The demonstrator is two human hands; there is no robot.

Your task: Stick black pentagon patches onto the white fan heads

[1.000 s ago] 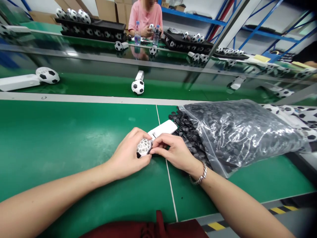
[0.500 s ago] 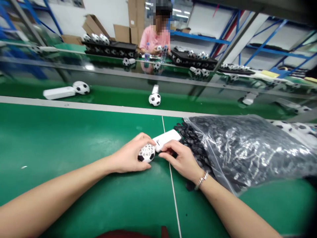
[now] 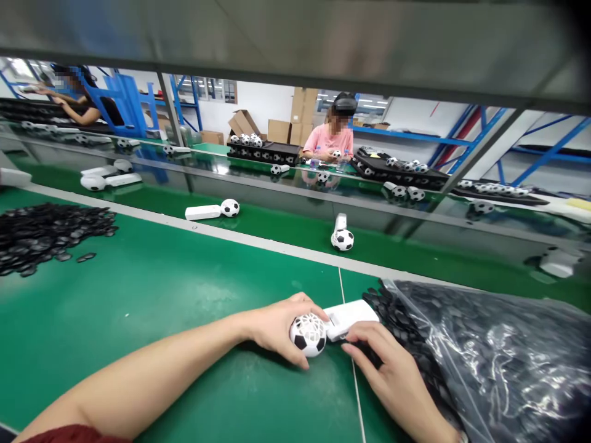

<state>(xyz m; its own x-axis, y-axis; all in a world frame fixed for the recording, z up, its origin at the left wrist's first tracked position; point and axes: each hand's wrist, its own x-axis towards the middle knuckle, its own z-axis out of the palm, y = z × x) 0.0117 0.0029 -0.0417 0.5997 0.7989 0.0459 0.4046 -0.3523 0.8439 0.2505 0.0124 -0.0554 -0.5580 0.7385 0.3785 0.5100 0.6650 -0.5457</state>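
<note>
My left hand (image 3: pixel 281 329) is curled around the round head of a white handheld fan (image 3: pixel 310 335), which has a black-and-white football pattern and an open lattice on top. The fan lies on the green table, its flat white handle pointing right toward a heap of black pieces. Beside the handle's near edge is my right hand (image 3: pixel 390 366), thumb and fingertips brought close in a pinch. Whatever may be between those fingertips is too small to make out. Loose flat black pieces (image 3: pixel 383 304) spill from a clear plastic bag (image 3: pixel 498 344) just right of this hand.
Another pile of black pieces (image 3: pixel 50 234) lies at the left. Beyond the pale table edge strip (image 3: pixel 194 227), similar football-headed fans (image 3: pixel 342 240) rest on a lower green surface. A person in pink (image 3: pixel 327 138) sits across, near black trays (image 3: pixel 263 154). A metal shelf (image 3: pixel 277 37) spans overhead.
The camera view has swung left and up, bringing the left pile and a second person into sight. My left hand still grips the fan; my right fingertips stay near its handle.
</note>
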